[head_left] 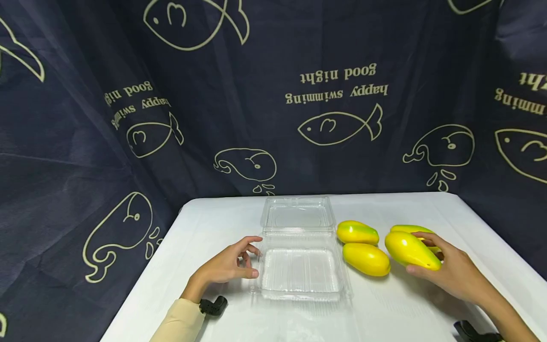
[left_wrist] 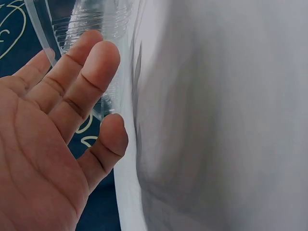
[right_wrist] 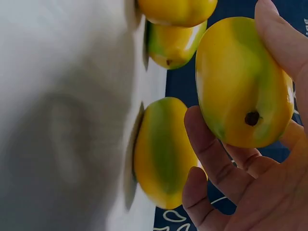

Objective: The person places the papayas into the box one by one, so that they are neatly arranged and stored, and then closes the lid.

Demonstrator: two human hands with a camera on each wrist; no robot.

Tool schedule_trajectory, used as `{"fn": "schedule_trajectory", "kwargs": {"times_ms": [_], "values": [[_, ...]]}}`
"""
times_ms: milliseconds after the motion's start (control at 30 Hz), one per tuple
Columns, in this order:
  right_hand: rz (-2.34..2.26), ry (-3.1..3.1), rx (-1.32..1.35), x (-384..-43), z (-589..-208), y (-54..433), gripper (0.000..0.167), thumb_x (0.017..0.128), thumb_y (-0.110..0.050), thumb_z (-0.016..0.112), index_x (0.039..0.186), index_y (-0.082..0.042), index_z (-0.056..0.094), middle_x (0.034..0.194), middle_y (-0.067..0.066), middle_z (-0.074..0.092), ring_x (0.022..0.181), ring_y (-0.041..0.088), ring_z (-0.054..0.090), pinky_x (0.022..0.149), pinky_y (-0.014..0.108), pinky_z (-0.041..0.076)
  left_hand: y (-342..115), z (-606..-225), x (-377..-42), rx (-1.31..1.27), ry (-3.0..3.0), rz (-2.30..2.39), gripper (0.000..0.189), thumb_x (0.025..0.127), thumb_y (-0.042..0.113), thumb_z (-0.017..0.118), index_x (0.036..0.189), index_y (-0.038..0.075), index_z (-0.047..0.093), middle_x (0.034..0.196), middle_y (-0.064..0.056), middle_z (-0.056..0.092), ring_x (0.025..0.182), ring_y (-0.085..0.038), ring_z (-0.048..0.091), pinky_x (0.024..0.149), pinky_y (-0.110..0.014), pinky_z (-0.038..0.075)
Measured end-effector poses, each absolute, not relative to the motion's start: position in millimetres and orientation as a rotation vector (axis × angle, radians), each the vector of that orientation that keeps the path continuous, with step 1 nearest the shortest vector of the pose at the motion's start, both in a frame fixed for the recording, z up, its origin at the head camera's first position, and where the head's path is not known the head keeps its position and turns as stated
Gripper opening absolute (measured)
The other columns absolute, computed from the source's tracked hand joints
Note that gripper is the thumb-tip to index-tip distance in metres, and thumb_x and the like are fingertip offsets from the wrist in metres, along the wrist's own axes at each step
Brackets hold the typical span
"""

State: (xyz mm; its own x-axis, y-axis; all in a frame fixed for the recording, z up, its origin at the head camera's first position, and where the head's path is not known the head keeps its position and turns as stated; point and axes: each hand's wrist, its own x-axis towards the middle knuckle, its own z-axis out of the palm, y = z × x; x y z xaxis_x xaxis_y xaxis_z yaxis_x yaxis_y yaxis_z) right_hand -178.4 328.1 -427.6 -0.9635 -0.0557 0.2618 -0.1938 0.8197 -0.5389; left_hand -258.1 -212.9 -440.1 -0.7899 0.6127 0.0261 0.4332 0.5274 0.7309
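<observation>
My right hand point(head_left: 459, 275) holds a yellow-green mango point(head_left: 408, 249) between thumb and fingers, raised above the white table. In the right wrist view the dark stem spot of this mango point(right_wrist: 243, 86) faces the camera. Another mango point(head_left: 406, 229) lies behind it, partly hidden by the hand. Two more, a greener mango point(head_left: 356, 232) and a yellow mango point(head_left: 366, 259), lie side by side to the left. A clear plastic clamshell box point(head_left: 301, 289) stands unfolded in the middle. Beside its left edge is my left hand point(head_left: 231, 263), fingers loosely bent, holding nothing; whether fingertips touch the box I cannot tell.
The box's lid point(head_left: 297, 213) lies folded back toward the table's far edge. White cloth covers the table point(head_left: 213, 218). A dark blue curtain point(head_left: 256, 95) with fish and whale drawings hangs behind and at both sides.
</observation>
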Motion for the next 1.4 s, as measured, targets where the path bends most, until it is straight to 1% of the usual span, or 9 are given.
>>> {"fn": "schedule_trajectory", "kwargs": {"times_ms": [100, 167, 500, 700, 800, 967, 1067, 1167, 1400], "values": [[0.879, -2.748, 0.221, -181.1, -423.5, 324.6, 0.088, 0.073, -0.043, 0.089, 0.144, -0.013, 0.048, 0.127, 0.025, 0.061, 0.102, 0.041, 0.065, 0.067, 0.025, 0.045, -214.0, -440.1, -258.2, 0.885, 2.542, 1.105, 0.077, 0.086, 0.031, 0.08, 0.149, 0.038, 0.035, 0.129, 0.003, 0.065, 0.085, -0.013, 0.065, 0.075, -0.028, 0.049], [0.901, -2.739, 0.233, -182.5, -420.7, 321.5, 0.086, 0.074, -0.043, 0.089, 0.144, -0.015, 0.048, 0.127, 0.023, 0.061, 0.101, 0.037, 0.066, 0.067, 0.025, 0.046, -214.4, -439.8, -258.1, 0.879, 2.546, 1.1, 0.078, 0.086, 0.031, 0.08, 0.149, 0.039, 0.035, 0.129, 0.003, 0.065, 0.086, -0.013, 0.065, 0.076, -0.029, 0.049], [0.975, -2.706, 0.289, -191.3, -408.9, 305.5, 0.079, 0.075, -0.04, 0.089, 0.141, -0.019, 0.05, 0.124, 0.019, 0.062, 0.092, 0.009, 0.061, 0.068, 0.024, 0.049, -213.1, -439.2, -258.7, 0.871, 2.529, 1.108, 0.076, 0.087, 0.031, 0.079, 0.149, 0.038, 0.035, 0.13, 0.001, 0.064, 0.089, -0.015, 0.065, 0.078, -0.03, 0.048], [1.001, -2.667, 0.358, -197.8, -401.4, 294.3, 0.078, 0.074, -0.036, 0.09, 0.14, -0.019, 0.051, 0.122, 0.016, 0.063, 0.09, 0.002, 0.059, 0.069, 0.023, 0.051, -213.3, -436.9, -259.2, 0.87, 2.53, 1.109, 0.078, 0.086, 0.032, 0.08, 0.15, 0.04, 0.034, 0.131, 0.001, 0.063, 0.089, -0.016, 0.066, 0.079, -0.031, 0.049], [0.998, -2.66, 0.381, -201.5, -399.3, 286.3, 0.078, 0.074, -0.036, 0.09, 0.14, -0.019, 0.052, 0.122, 0.016, 0.064, 0.092, 0.004, 0.061, 0.072, 0.023, 0.052, -213.7, -437.7, -258.5, 0.873, 2.531, 1.109, 0.08, 0.086, 0.033, 0.08, 0.151, 0.037, 0.034, 0.131, 0.001, 0.063, 0.089, -0.015, 0.066, 0.08, -0.032, 0.049], [1.02, -2.695, 0.403, -206.4, -400.3, 270.2, 0.078, 0.075, -0.038, 0.089, 0.14, -0.017, 0.05, 0.125, 0.019, 0.063, 0.099, 0.024, 0.065, 0.074, 0.025, 0.053, -214.5, -442.1, -255.4, 0.869, 2.519, 1.112, 0.082, 0.086, 0.034, 0.08, 0.153, 0.025, 0.035, 0.132, 0.0, 0.064, 0.089, -0.014, 0.066, 0.082, -0.034, 0.05], [1.023, -2.728, 0.409, -208.8, -400.8, 260.7, 0.079, 0.076, -0.041, 0.087, 0.141, -0.018, 0.049, 0.128, 0.02, 0.061, 0.1, 0.027, 0.064, 0.075, 0.029, 0.051, -215.2, -444.0, -253.5, 0.865, 2.522, 1.112, 0.083, 0.086, 0.034, 0.08, 0.154, 0.023, 0.035, 0.131, 0.0, 0.064, 0.089, -0.014, 0.066, 0.082, -0.035, 0.05], [1.033, -2.754, 0.407, -210.4, -400.6, 253.5, 0.08, 0.076, -0.044, 0.087, 0.142, -0.02, 0.049, 0.13, 0.02, 0.06, 0.097, 0.027, 0.064, 0.075, 0.034, 0.05, -215.1, -444.7, -253.1, 0.866, 2.522, 1.11, 0.081, 0.086, 0.033, 0.08, 0.153, 0.027, 0.035, 0.131, 0.001, 0.064, 0.089, -0.013, 0.066, 0.082, -0.035, 0.05], [1.054, -2.749, 0.426, -213.8, -399.5, 244.2, 0.079, 0.075, -0.045, 0.087, 0.141, -0.022, 0.05, 0.13, 0.019, 0.061, 0.103, 0.031, 0.064, 0.081, 0.042, 0.05, -212.4, -439.9, -255.4, 0.866, 2.537, 1.097, 0.08, 0.085, 0.033, 0.08, 0.15, 0.038, 0.034, 0.13, 0.004, 0.064, 0.089, -0.014, 0.067, 0.084, -0.035, 0.05]]}}
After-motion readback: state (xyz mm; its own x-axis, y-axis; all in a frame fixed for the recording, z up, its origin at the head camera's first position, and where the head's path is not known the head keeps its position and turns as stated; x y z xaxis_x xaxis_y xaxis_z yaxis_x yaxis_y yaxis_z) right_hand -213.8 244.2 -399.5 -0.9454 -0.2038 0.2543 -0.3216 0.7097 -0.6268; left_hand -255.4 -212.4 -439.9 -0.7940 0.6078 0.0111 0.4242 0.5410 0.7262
